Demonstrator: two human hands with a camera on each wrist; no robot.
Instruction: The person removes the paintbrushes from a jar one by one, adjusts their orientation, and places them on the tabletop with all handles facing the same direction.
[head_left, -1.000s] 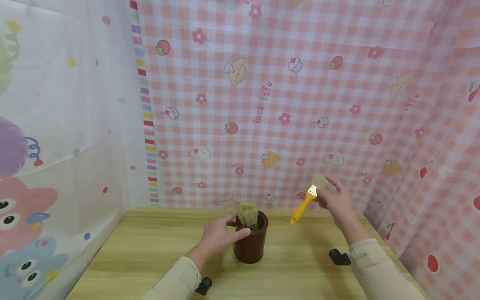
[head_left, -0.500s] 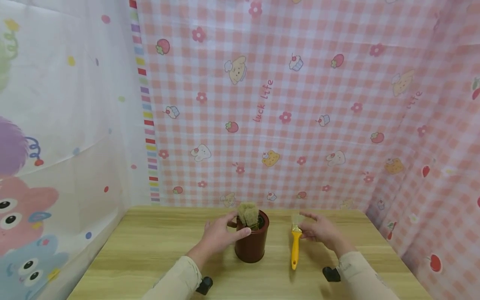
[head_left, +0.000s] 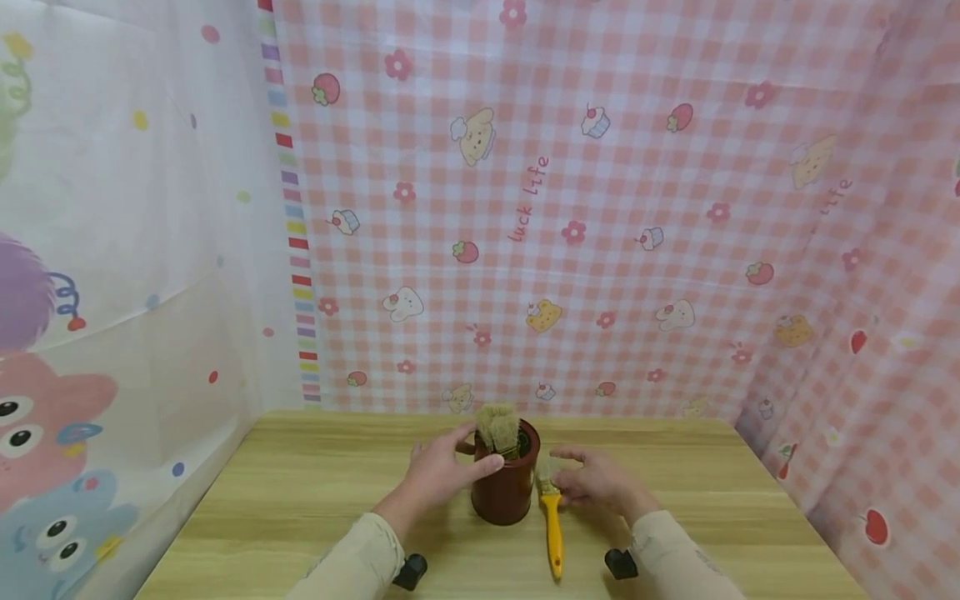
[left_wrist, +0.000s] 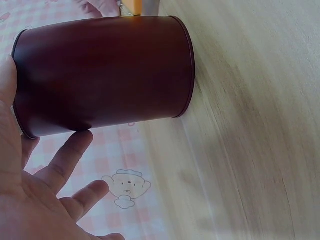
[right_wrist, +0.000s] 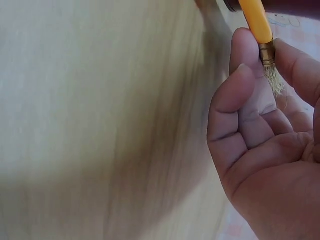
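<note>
A dark reddish-brown cylindrical pot (head_left: 504, 496) stands upright on the wooden table, seen from the side in the left wrist view. My left hand (head_left: 442, 471) grips it near the rim, thumb on the near side and fingers on the left and far side. Pale bristles of brushes (head_left: 498, 427) stick up out of its mouth; their lower parts are hidden inside. Just right of the pot, my right hand (head_left: 596, 481) pinches a paintbrush (head_left: 553, 537) at its metal collar, thumb against fingers. The yellow handle points down and towards me, with the bristles (right_wrist: 274, 80) at the hand end.
The light wood table (head_left: 337, 500) carries the pot. A pink checked cloth (head_left: 570, 275) hangs behind and along the right, and a white patterned cloth (head_left: 187, 275) along the left. A small black piece (head_left: 621, 564) sits by each wrist.
My right hand has come down and left with the paintbrush, from above the table's right side to beside the pot. Its handle has swung to point towards me. My left hand has stayed on the pot.
</note>
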